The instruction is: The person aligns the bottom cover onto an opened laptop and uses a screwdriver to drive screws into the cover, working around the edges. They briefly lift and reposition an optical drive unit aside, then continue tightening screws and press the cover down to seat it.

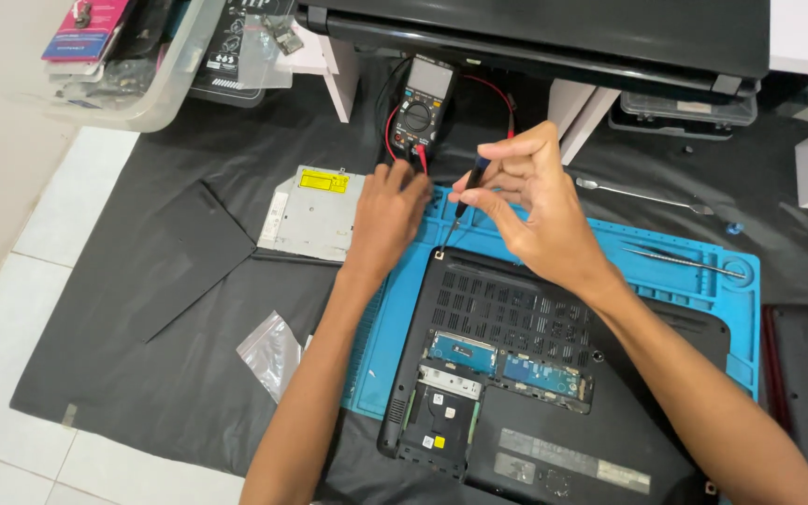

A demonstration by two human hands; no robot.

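Note:
A black laptop (554, 411) lies upside down on a blue repair mat (694, 271), with its memory and drive bays uncovered. My right hand (530, 201) pinches a thin dark screwdriver (465, 192) held upright, its tip on the laptop's far left corner screw. My left hand (387, 217) reaches past that corner to the mat's far edge, fingers curled down near the red lead of a multimeter (423, 105); what it touches is hidden.
A silver optical drive (312, 213) and a black cover panel (184, 252) lie on the dark cloth at left. A small plastic bag (273, 353) sits near the mat. Metal pry tools (642, 194) and tweezers (680, 259) rest at right. A clear bin (133, 65) stands far left.

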